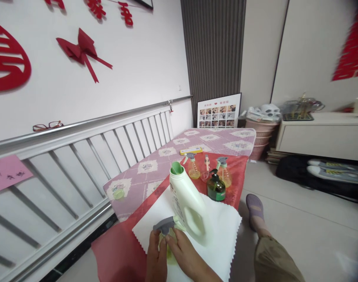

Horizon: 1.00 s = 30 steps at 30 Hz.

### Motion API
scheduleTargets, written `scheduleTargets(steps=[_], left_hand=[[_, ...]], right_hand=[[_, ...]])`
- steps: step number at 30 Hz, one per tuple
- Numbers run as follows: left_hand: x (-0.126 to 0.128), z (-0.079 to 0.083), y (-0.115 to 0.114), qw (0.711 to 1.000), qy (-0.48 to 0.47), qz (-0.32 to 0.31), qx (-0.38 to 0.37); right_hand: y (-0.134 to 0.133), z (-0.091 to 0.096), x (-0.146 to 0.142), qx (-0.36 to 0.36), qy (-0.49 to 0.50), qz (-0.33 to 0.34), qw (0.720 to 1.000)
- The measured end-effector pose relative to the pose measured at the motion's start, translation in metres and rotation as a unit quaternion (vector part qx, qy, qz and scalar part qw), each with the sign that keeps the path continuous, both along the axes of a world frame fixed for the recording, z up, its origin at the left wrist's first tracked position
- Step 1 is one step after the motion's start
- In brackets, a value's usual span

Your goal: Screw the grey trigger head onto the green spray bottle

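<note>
Both hands are closed around a small clear spray bottle [170, 256] with a grey and pale green trigger head [167, 225]. My left hand [156, 256] wraps its left side, and my right hand [187, 252] grips it from the right, just under the head. Much of the bottle is hidden by my fingers; a yellowish tint shows in it. Right beyond my hands, a large pale green jug [187, 196] with a handle stands uncapped on a white cloth [223, 231]. Its mouth has a green inner rim.
Behind the jug stand a dark green pump bottle [216, 188] and several spray bottles [193, 168] on a red cloth [240, 168]. A yellow packet [191, 150] and a pale green cap [118, 194] lie on the patterned tablecloth [167, 152]. A white radiator [108, 156] runs along the left.
</note>
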<state>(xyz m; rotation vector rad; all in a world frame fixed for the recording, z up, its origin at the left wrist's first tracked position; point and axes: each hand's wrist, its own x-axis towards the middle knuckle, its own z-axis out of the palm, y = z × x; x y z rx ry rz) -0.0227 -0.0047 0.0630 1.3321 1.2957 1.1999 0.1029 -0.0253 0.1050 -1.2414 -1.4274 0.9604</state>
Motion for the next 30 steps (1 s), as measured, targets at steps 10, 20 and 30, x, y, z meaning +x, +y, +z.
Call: scheduleTargets(steps=[10, 20, 30], left_hand=[[0.006, 0.000, -0.005, 0.998, 0.016, 0.056, 0.023], [0.023, 0.033, -0.010, 0.997, 0.050, 0.056, -0.015], [0.013, 0.018, -0.008, 0.998, 0.004, -0.041, 0.047]], right_hand=[[0.000, 0.006, -0.014, -0.013, 0.062, -0.064, 0.996], [-0.002, 0.017, -0.027, -0.055, 0.078, -0.118, 0.988], [-0.013, -0.004, -0.014, 0.002, 0.003, -0.037, 0.999]])
